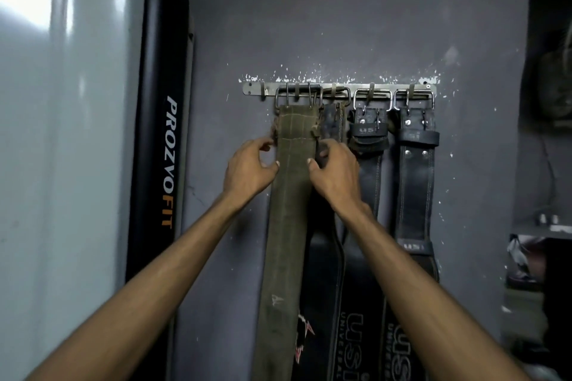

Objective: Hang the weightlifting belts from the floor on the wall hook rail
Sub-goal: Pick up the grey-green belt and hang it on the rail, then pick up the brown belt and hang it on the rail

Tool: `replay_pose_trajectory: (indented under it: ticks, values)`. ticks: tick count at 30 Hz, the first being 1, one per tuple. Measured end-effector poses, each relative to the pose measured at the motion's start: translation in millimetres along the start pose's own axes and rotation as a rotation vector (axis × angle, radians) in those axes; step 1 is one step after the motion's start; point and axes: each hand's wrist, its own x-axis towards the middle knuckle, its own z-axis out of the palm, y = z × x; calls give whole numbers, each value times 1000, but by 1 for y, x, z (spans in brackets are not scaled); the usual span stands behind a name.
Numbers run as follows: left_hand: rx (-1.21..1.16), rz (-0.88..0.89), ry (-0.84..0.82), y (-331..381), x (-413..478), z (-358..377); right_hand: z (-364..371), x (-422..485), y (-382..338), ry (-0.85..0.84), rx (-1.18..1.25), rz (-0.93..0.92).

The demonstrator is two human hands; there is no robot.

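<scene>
Pinching olive belt (288,195) edges, left hand (247,168) and right hand (335,172); grip closed, buckle on hook rail (339,88).

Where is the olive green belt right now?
The olive green belt hangs by its buckle from the left part of the hook rail, left of the black belts, with the left hand and right hand at its edges.

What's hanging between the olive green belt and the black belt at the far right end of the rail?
Head view: two dark belts hang between the olive green belt and the far-right black belt.
</scene>
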Motion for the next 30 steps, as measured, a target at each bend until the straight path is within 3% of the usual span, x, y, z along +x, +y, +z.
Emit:
replay_pose_trajectory:
  ticks: [8, 17, 23, 30]
  values:
    - [-115, -119, -176, -28, -133, -18, 7, -130, 9, -173, -23, 66]
    - [-108, -453, -444, -96, -335, 33, 56, -321, 100, -437, 34, 239]
    - [-76, -800, -615, -137, -517, 78, 97, -496, 190, -693, 73, 402]
    - [27, -1125, -866, -189, -806, 119, 129, -781, 269, -945, 112, 677]
